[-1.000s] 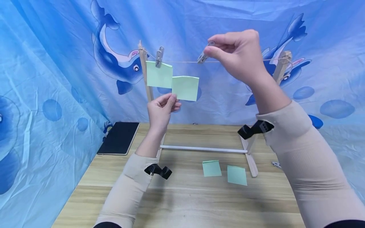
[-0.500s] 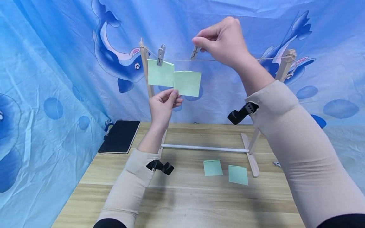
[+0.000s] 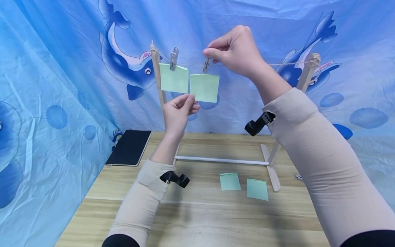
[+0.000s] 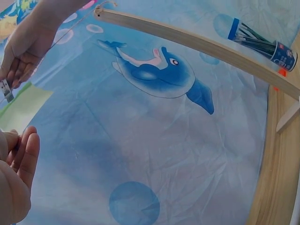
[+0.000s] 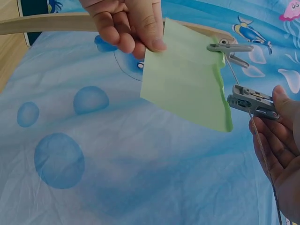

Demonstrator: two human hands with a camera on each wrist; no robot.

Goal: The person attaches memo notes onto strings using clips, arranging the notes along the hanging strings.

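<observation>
My left hand [image 3: 180,109] pinches the lower left corner of a pale green sticky note [image 3: 205,88] between thumb and fingers. Above it, my right hand [image 3: 236,51] pinches the upper end of a grey clothespin [image 3: 206,65], which points down over the string [image 3: 192,65]. The clothespin's lower tip meets the note's top edge; I cannot tell whether it bites the paper. In the right wrist view the string runs through the clothespin [image 5: 253,102]. Just left, another green note [image 3: 174,79] hangs from the string under a second clothespin [image 3: 174,59].
Wooden posts [image 3: 305,73] hold up the string, joined low by a white rod [image 3: 222,160]. On the table lie two green notes [image 3: 230,181], a black notebook [image 3: 129,148] and a clothespin [image 3: 298,177]. The left wrist view shows a cup of pencils [image 4: 283,56].
My right hand has moved left along the string with the clothespin, then down to the note's top edge. My left hand has raised the note slightly and shifted it right.
</observation>
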